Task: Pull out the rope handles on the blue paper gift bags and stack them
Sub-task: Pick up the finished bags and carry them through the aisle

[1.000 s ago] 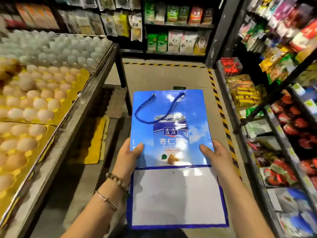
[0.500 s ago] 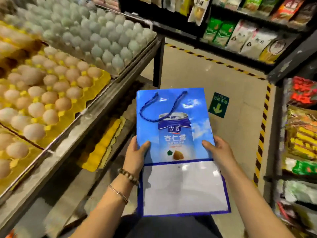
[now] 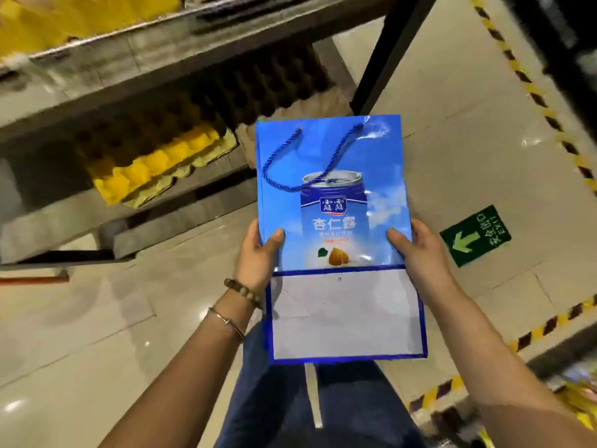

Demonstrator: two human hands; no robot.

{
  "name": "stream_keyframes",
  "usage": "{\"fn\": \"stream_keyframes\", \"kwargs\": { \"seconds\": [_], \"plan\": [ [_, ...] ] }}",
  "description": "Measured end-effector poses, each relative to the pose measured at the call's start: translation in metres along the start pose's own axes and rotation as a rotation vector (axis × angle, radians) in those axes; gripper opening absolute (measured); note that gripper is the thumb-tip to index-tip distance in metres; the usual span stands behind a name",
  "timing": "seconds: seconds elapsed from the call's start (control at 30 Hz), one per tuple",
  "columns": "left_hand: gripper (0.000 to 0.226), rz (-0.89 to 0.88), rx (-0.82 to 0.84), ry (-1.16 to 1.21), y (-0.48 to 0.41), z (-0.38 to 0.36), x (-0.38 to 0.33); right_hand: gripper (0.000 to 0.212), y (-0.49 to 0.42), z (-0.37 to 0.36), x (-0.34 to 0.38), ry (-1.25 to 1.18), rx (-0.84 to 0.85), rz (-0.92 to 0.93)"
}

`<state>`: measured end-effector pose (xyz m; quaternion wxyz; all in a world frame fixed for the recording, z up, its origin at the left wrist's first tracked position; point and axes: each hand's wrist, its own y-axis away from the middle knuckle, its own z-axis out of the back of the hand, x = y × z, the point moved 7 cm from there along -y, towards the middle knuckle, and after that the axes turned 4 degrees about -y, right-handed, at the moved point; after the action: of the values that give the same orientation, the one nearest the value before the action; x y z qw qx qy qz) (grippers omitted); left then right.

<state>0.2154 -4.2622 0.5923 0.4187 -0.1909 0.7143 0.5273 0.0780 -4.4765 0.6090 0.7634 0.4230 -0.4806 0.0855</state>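
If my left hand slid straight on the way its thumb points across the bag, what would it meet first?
Probably the printed can picture on the flat blue paper gift bag; the left hand thumb points right across it. Nothing raised lies between, though the right hand grips the far edge.

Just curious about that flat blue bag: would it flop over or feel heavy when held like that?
Probably light: the bag is folded flat and looks empty. Fairly stiff, since it holds straight out with the left hand and right hand gripping only its edges. Its glossy face may be slippery.

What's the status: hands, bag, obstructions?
Left hand and right hand grip blue gift bag by its side edges. Bag flat, rope handle out on front face. Nothing in the way.
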Motion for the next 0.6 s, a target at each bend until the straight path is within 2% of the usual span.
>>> {"fn": "stream_keyframes", "kwargs": {
  "seconds": [0.1,0.27,0.4,0.6],
  "plan": [
    [0.025,0.002,-0.030,0.057,-0.025,-0.013,0.036,0.010,-0.039,0.005,-0.028,0.028,0.041,-0.019],
    [0.026,0.047,-0.127,0.027,-0.079,-0.017,0.133,0.030,-0.103,-0.001,-0.118,0.048,0.066,-0.050],
    [0.024,0.093,-0.199,0.013,-0.134,-0.010,0.210,0.020,-0.171,-0.024,-0.194,0.085,0.148,-0.062],
    [0.020,0.018,-0.265,0.048,-0.254,0.020,0.276,0.015,-0.296,-0.090,-0.259,0.046,0.248,-0.006]
  ]
}}
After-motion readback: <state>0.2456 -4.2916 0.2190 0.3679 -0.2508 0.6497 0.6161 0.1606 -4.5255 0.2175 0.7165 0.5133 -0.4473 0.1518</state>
